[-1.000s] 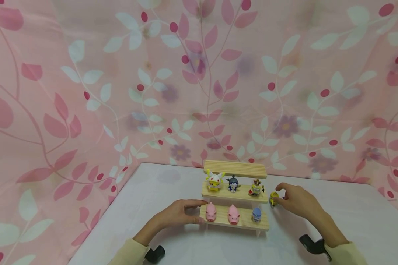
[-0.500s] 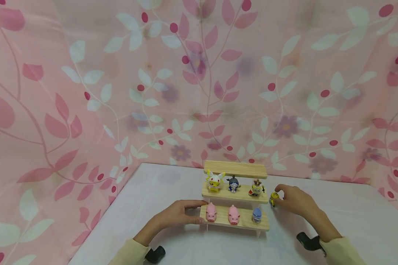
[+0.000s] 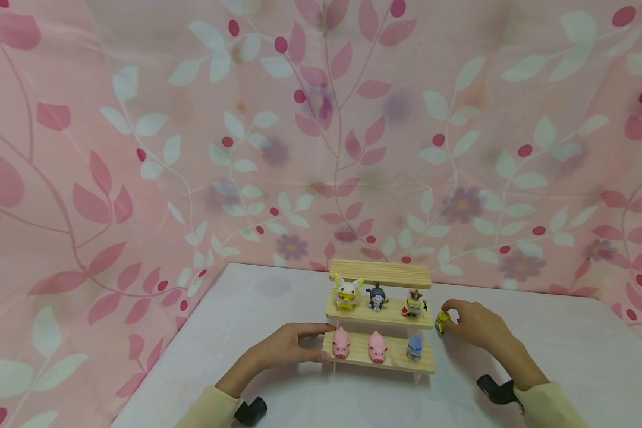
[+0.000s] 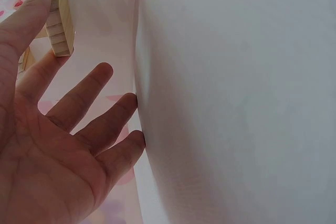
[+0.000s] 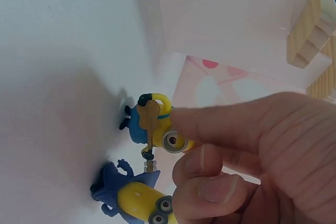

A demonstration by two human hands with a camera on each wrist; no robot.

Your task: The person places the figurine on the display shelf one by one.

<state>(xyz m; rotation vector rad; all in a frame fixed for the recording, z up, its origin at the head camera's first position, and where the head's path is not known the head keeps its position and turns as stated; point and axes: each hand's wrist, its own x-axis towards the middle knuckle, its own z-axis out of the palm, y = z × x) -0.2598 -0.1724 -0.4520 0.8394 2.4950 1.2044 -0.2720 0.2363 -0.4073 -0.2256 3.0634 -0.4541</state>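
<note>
My left hand pinches the left end of the lowest board of a three-tier wooden display stand. In the left wrist view its thumb and index finger sit either side of the board's end, the other fingers spread. To the right of the stand, my right hand pinches a yellow minion figurine by the head. In the right wrist view this minion has one eye and holds a small brown guitar. A second minion in dark blue stands close beside it, partly behind the fingers.
Two pink pig figures and a small blue-capped figure occupy the lowest tier. On the middle tier are a white-hooded yellow figure, a dark-haired figure and a crowned minion. A floral curtain hangs behind the white table.
The right hand and forearm have shifted slightly left, fingers drawn in around the yellow minion figurine. My left hand and the stand keep their places.
</note>
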